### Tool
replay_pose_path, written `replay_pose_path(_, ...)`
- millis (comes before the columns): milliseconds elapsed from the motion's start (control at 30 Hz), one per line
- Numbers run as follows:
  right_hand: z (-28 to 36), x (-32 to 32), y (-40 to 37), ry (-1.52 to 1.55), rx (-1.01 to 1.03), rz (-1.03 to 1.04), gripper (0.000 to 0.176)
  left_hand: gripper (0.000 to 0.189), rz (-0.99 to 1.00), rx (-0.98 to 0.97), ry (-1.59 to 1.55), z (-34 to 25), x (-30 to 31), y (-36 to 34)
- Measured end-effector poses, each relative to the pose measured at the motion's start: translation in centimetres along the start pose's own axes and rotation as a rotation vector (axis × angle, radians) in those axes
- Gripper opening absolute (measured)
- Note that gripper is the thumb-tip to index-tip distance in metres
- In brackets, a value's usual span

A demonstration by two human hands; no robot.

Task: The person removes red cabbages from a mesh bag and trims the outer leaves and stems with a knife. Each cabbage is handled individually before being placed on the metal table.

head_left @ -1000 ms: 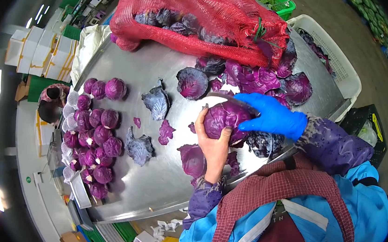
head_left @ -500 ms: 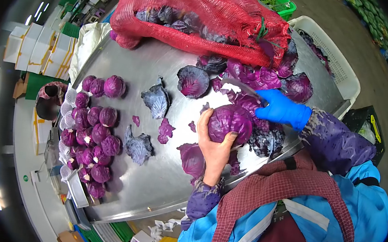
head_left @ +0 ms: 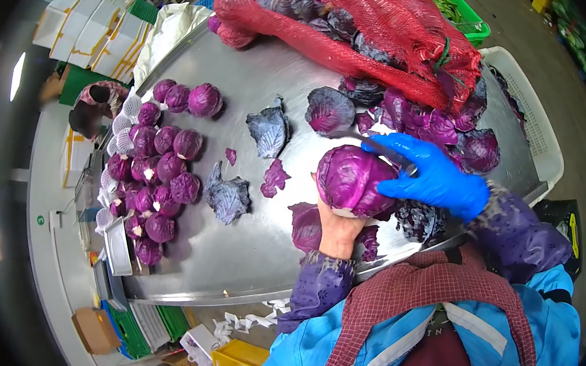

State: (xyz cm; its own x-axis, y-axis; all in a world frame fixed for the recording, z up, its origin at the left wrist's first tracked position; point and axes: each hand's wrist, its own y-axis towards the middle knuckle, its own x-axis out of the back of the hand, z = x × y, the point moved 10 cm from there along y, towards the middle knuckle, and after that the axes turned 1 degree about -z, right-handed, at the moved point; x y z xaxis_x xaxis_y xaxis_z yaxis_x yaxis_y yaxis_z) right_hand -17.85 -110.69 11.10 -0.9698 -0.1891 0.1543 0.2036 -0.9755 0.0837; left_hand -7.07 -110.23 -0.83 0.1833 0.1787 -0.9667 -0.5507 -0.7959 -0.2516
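A red cabbage (head_left: pixel 355 178) rests in my bare left hand (head_left: pixel 338 234), which cups it from below and the near side. Most of those fingers are hidden behind the cabbage. My right hand (head_left: pixel 441 179), in a blue glove, grips a knife (head_left: pixel 389 154) whose dark blade points left over the top of the cabbage. The gloved thumb reaches the cabbage's right side. Loose outer leaves lie around, among them a cupped dark leaf (head_left: pixel 330 110) beyond the blade and a purple leaf (head_left: pixel 306 226) left of my left wrist.
Several trimmed cabbages (head_left: pixel 188 145) stand in rows on the left of the metal table (head_left: pixel 227 275). A red mesh sack (head_left: pixel 364 27) of cabbages lies at the back. A white crate (head_left: pixel 554 148) stands at the right, and a person (head_left: pixel 95 107) is at far left.
My left hand has turned the cabbage and shifted from its left side to underneath. My right hand has brought the knife over the cabbage. The whole view has shifted slightly.
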Motion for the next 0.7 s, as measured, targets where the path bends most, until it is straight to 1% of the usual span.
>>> replay_pose_path(67,-1.0,-0.8,0.8,0.11,-0.004,-0.021,0.052,0.053,-0.132,-0.034,0.09,-0.8,1.1,-0.6)
replay_pose_path(133,-2.5,-1.1,1.2,0.109,-0.021,0.007,0.052,0.054,-0.132,-0.094,0.099,-2.4,1.4,-1.1)
replay_pose_path(200,-1.5,-2.0,1.7,0.108,-0.052,0.026,0.051,0.06,-0.11,-0.003,-0.169,-2.3,0.7,-1.5)
replay_pose_path(233,-1.0,-2.2,1.6,0.054,-0.111,0.043,0.053,0.069,-0.144,-0.01,-0.166,-2.6,1.2,-1.6)
replay_pose_path(267,-0.5,-2.4,1.6,-0.004,-0.17,0.053,0.055,0.069,-0.142,-0.012,-0.173,-2.5,0.8,-1.6)
replay_pose_path(300,-0.9,-2.5,1.6,-0.051,-0.176,0.043,0.062,0.07,-0.184,-0.037,-0.082,-2.4,0.9,-1.8)
replay_pose_path(333,-1.8,-2.5,1.6,-0.061,-0.184,0.037,0.062,0.072,-0.226,-0.054,0.01,-2.2,0.8,-1.9)
replay_pose_path(367,-1.4,-1.9,1.8,-0.166,-0.039,-0.003,0.066,0.077,-0.264,-0.005,0.116,-1.3,0.8,-2.0)
replay_pose_path(400,-1.1,-1.4,1.8,-0.276,0.108,-0.044,0.07,0.072,-0.263,-0.005,0.289,-1.2,0.9,-1.9)
replay_pose_path(433,-4.1,-0.4,1.5,-0.08,-0.036,-0.052,0.067,0.067,-0.229,-0.05,0.506,-2.0,1.8,-1.5)
replay_pose_path(467,-6.0,0.1,1.2,0.033,-0.214,0.012,0.061,0.062,-0.191,-0.097,0.72,-2.5,2.5,-1.1)
replay_pose_path(500,-8.2,0.8,0.9,0.045,-0.28,0.023,0.057,0.061,-0.285,-0.185,0.916,-3.3,2.7,-1.2)
replay_pose_path(533,-10.5,1.0,0.2,0.064,-0.347,0.032,0.054,0.07,-0.292,-0.246,1.082,-3.2,2.0,-1.1)
replay_pose_path(567,-10.2,1.4,-0.2,0.059,-0.36,0.016,0.054,0.081,-0.185,-0.406,1.468,-2.7,-0.4,-0.5)
replay_pose_path(600,-10.6,1.7,-0.6,0.096,-0.47,-0.024,0.05,0.092,-0.054,-0.583,1.847,-1.4,-2.9,-0.1)
replay_pose_path(633,-11.2,2.2,-1.0,0.135,-0.577,-0.06,0.047,0.11,-0.017,-0.596,2.168,0.2,-3.6,0.2)
replay_pose_path(667,-12.4,2.5,-1.4,0.135,-0.58,-0.066,0.047,0.11,-0.01,-0.592,2.166,0.5,-3.7,0.6)
replay_pose_path(700,-11.9,3.7,-0.5,-0.154,-0.336,-0.115,0.044,0.111,-0.049,-0.585,2.098,0.2,-3.6,1.1)
